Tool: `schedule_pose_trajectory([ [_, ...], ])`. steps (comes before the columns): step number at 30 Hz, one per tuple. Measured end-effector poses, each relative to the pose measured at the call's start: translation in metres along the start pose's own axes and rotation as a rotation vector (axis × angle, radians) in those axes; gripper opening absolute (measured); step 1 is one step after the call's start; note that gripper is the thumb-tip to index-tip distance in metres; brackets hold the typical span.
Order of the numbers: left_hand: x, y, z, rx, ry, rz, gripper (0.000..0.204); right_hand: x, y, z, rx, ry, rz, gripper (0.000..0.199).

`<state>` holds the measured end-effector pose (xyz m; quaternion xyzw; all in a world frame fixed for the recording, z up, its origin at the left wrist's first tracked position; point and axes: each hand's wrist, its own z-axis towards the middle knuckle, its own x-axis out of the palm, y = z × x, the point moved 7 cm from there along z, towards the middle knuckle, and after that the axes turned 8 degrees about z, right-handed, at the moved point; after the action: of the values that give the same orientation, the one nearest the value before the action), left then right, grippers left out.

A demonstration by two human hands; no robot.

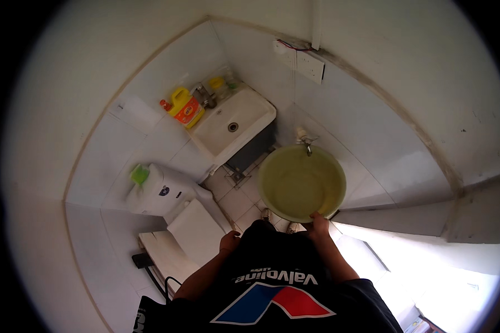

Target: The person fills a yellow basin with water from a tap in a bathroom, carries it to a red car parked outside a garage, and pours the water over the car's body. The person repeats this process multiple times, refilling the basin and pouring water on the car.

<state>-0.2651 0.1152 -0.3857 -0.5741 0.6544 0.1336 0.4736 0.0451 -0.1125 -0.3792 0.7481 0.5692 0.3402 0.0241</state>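
Observation:
A large, round yellow-green basin (301, 188) stands in front of me, under a wall tap (308, 147). My right hand (318, 225) is closed on its near right rim, thumb over the edge. Whether water lies in the basin, I cannot make out. Low at my left side, apart from the basin, is my left hand (229, 242). It is nearest the white toilet lid (196, 228), and its fingers are mostly hidden from above.
Ahead to the left is a white sink (249, 117) with a faucet (206, 99) and a yellow jug (188, 109). A green item (139, 175) sits on the toilet tank (162, 191). Sockets (310, 67) with loose wires are on the wall. Bright light enters at lower right.

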Motion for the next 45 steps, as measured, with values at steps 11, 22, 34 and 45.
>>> schedule_pose_trajectory([
  [11, 0.019, 0.021, 0.014, -0.007, 0.054, 0.036, 0.032, 0.007, 0.004, -0.003, 0.008, 0.062, -0.007, 0.052],
  [22, 0.045, 0.055, 0.020, -0.036, 0.159, 0.136, 0.041, -0.001, 0.010, 0.004, 0.019, 0.036, -0.043, 0.053],
  [34, 0.008, 0.021, -0.020, -0.241, 0.094, 0.113, 0.042, -0.004, 0.027, -0.007, -0.049, 0.104, -0.161, 0.042],
  [45, 0.018, 0.033, -0.022, -0.244, 0.091, 0.088, 0.042, -0.001, 0.015, -0.009, 0.048, 0.009, -0.054, 0.045],
])
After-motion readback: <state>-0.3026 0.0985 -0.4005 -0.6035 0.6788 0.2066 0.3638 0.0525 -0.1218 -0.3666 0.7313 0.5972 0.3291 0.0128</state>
